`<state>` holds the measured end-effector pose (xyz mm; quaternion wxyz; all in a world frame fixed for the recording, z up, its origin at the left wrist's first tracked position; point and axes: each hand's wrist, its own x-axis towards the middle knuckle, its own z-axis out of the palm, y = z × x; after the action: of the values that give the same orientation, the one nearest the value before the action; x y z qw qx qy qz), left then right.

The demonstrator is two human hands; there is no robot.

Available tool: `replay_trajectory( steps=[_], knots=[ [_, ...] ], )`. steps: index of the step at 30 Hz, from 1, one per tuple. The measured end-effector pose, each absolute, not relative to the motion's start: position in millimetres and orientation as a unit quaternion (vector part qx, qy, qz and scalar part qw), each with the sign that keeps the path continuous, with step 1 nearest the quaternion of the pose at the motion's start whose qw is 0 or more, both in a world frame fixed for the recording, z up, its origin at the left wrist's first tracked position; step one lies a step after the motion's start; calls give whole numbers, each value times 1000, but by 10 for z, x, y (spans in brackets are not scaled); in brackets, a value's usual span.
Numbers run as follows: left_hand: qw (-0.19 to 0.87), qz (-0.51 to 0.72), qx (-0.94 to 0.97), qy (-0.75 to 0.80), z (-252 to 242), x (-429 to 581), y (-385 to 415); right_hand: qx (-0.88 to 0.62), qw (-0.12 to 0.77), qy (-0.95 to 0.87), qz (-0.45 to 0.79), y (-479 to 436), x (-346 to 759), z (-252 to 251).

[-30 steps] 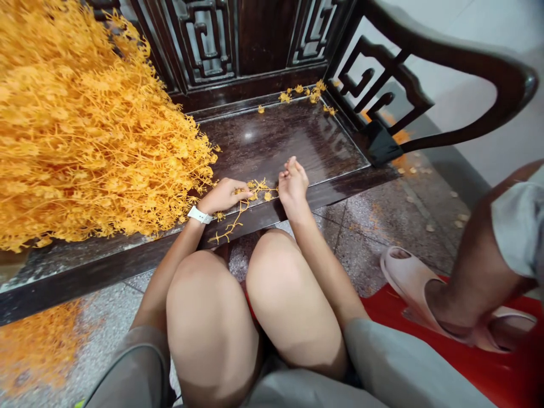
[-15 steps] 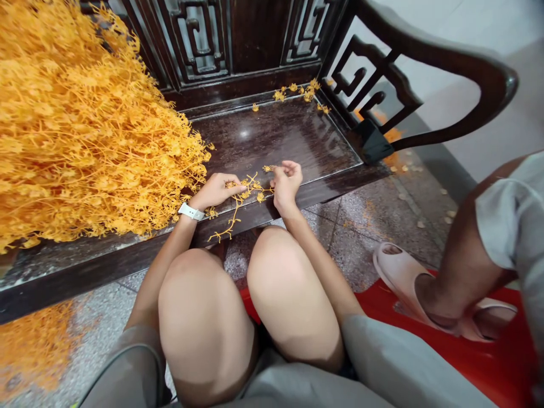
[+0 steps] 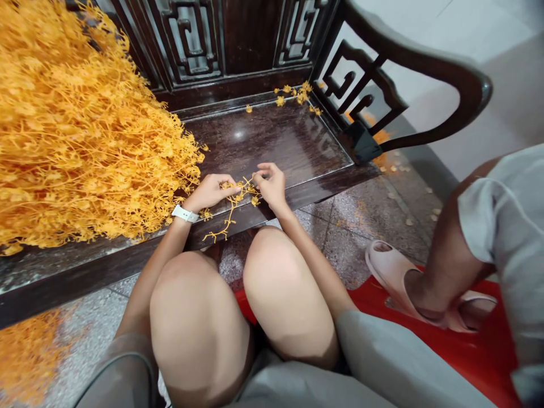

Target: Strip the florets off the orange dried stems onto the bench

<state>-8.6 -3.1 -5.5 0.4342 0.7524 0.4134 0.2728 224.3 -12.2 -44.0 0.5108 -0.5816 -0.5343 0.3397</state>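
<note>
My left hand [image 3: 213,191] pinches an orange plastic flower sprig [image 3: 240,196] between thumb and fingers at the front edge of the dark wooden bench. Branching stems of the sprig hang over that edge toward my knees. At the sprig's right end, my right hand [image 3: 272,185] has its thumb and forefinger closed on a tip, the other fingers lifted and curled. What exactly lies between those fingertips is too small to make out. Beside my left wrist, which wears a white watch band [image 3: 185,213], rises a large heap of orange plastic sprigs [image 3: 102,141].
Small loose orange flower heads [image 3: 301,95] lie at the seat's back right corner, by the carved armrest [image 3: 465,102]. Orange bits [image 3: 29,351] cover the floor at lower left. At right, another person's leg and pink slipper [image 3: 395,277] rest over something red.
My right hand has moved left, closer to my left hand and the sprig. The small orange piece by its fingertips no longer shows. The whole view has shifted slightly.
</note>
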Motion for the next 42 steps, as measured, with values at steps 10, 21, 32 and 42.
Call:
replay_trajectory(
  steps=[10,21,32,42],
  knots=[
    [523,393,669,353,-49,29,-48,-493,479,-655,312,-378,2098,-35],
    [485,339,717,368,-64,41,-85,-491,523,-572,398,-321,2017,-179],
    [395,250,808,359,-65,-51,-9,-539,648,-352,407,-121,2283,-254],
    [417,267,773,397,-46,-63,-10,-552,595,-355,464,-58,2284,-379]
  ],
)
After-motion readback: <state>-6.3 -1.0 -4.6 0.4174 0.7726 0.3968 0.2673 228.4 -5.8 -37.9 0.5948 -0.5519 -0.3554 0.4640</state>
